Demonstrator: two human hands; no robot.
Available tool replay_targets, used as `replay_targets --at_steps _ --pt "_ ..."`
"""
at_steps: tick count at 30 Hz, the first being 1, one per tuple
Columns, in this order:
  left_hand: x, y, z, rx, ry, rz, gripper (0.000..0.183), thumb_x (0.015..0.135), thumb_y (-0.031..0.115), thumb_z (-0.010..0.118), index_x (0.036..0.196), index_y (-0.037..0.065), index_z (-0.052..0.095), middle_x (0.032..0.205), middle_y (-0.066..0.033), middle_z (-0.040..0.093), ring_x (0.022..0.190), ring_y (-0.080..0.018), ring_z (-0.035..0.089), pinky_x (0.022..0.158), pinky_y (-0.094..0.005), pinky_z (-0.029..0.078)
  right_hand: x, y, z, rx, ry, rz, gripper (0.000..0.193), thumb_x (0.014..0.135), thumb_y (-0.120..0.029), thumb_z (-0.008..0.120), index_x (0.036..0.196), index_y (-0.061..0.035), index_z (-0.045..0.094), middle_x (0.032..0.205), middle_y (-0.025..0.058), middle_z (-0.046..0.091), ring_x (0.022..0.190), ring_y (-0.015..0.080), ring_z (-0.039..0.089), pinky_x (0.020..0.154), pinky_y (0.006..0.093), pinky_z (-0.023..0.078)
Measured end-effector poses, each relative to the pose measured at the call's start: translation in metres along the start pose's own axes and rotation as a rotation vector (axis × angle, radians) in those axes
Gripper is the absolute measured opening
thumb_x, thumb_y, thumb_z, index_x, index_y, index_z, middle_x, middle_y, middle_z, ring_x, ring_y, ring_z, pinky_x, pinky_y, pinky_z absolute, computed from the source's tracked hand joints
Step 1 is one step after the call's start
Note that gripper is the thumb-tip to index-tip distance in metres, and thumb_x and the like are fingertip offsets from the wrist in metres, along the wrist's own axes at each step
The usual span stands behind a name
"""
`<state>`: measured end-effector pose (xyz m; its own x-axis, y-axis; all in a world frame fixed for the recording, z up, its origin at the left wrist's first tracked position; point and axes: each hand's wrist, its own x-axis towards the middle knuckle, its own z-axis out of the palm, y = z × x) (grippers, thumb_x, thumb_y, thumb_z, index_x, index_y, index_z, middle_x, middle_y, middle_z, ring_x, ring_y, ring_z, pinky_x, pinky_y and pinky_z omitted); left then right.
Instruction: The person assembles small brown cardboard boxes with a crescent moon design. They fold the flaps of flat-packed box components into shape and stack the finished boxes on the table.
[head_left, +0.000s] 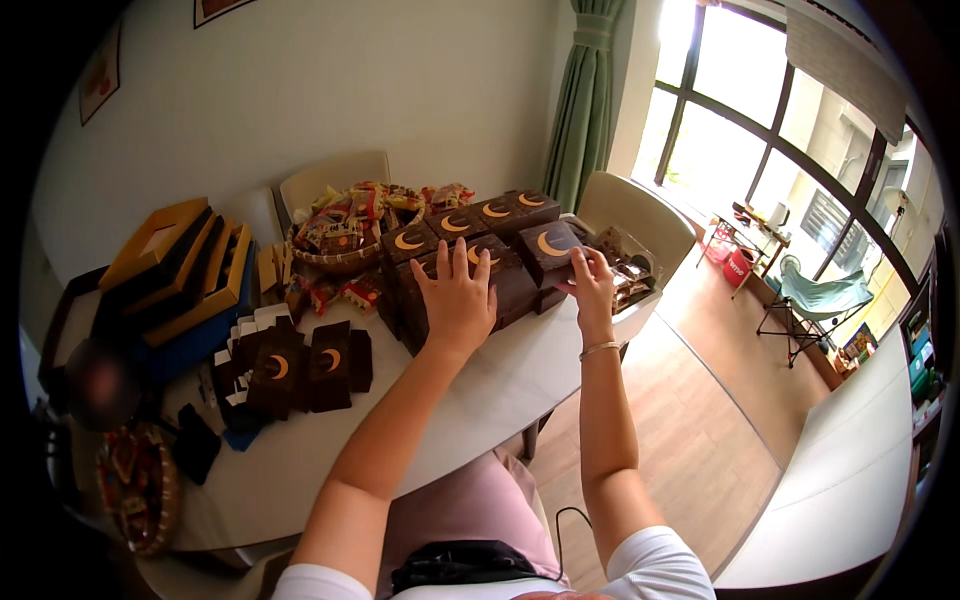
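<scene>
Rows of dark brown boxes (pixel 450 222) with gold crescent moons are stacked together at the far side of the white table (pixel 440 430). My left hand (pixel 457 305), its fingers spread, lies over the front boxes of the stack; whether it presses on them I cannot tell. At the right end of the stack, my right hand (pixel 594 285) grips a brown moon box (pixel 545 255) by its right front corner. That box sits slightly apart from the rows and a little tilted. Left of my arms lie several flat brown box pieces (pixel 275 370) with the same moon.
A wicker basket (pixel 345 260) heaped with red and yellow packets stands behind the stack; another basket (pixel 140 490) is at near left. Open yellow-lined trays (pixel 165 255) pile up at far left. A clear-topped tray (pixel 632 280) borders the right hand. Chairs (pixel 640 215) surround the table.
</scene>
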<state>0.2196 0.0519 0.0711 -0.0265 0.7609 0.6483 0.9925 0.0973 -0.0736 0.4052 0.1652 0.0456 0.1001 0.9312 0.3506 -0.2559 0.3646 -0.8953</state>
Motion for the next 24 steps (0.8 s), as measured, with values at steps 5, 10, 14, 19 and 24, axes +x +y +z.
replay_targets --at_steps 5,10,14,19,24 --pt "0.001 0.003 0.01 0.015 -0.054 -0.019 0.047 0.096 0.029 0.056 0.142 0.017 0.052 0.144 -0.0149 0.048 0.137 -0.0337 0.041 0.11 -0.0657 0.026 0.019 0.025 0.005 -0.165 -0.056 -0.014 0.041 0.094 -0.034 0.068 0.115 0.0017 0.063 0.093 0.01 0.064 0.064 0.0139 0.063 0.053 0.0278 0.059" --pt "0.001 0.001 0.01 0.069 -0.076 -0.023 0.047 0.097 0.027 0.055 0.142 0.018 0.051 0.142 -0.0141 0.051 0.135 -0.0316 0.045 0.109 -0.0645 0.028 0.012 0.017 0.017 -0.405 -0.057 -0.102 0.041 0.095 -0.036 0.065 0.112 0.0015 0.064 0.094 0.0144 0.066 0.048 0.0184 0.062 0.044 0.0274 0.052" --pt "0.002 0.001 0.007 0.07 -0.105 -0.014 0.049 0.096 0.027 0.055 0.144 0.018 0.049 0.144 -0.0145 0.05 0.136 -0.0328 0.044 0.109 -0.0656 0.027 0.017 0.025 0.022 -0.326 -0.014 -0.199 0.041 0.096 -0.036 0.064 0.111 0.0013 0.065 0.094 0.0145 0.067 0.051 0.0174 0.064 0.043 0.0277 0.051" --pt "0.002 0.003 0.009 0.081 -0.082 0.006 0.052 0.095 0.028 0.057 0.145 0.018 0.048 0.144 -0.0152 0.048 0.136 -0.034 0.043 0.109 -0.0665 0.025 0.026 0.033 0.023 -0.154 -0.081 -0.058 0.037 0.098 -0.031 0.061 0.113 0.0027 0.064 0.096 0.0126 0.068 0.054 0.0162 0.066 0.045 0.0268 0.054" --pt "-0.001 -0.002 -0.004 -0.094 0.025 0.069 0.056 0.09 0.027 0.061 0.143 0.016 0.049 0.141 -0.0152 0.05 0.134 -0.0347 0.045 0.109 -0.0647 0.025 0.017 0.03 0.023 -0.064 -0.033 -0.059 0.034 0.099 -0.027 0.06 0.116 0.0024 0.061 0.101 0.0109 0.066 0.06 0.0156 0.068 0.048 0.0263 0.057"
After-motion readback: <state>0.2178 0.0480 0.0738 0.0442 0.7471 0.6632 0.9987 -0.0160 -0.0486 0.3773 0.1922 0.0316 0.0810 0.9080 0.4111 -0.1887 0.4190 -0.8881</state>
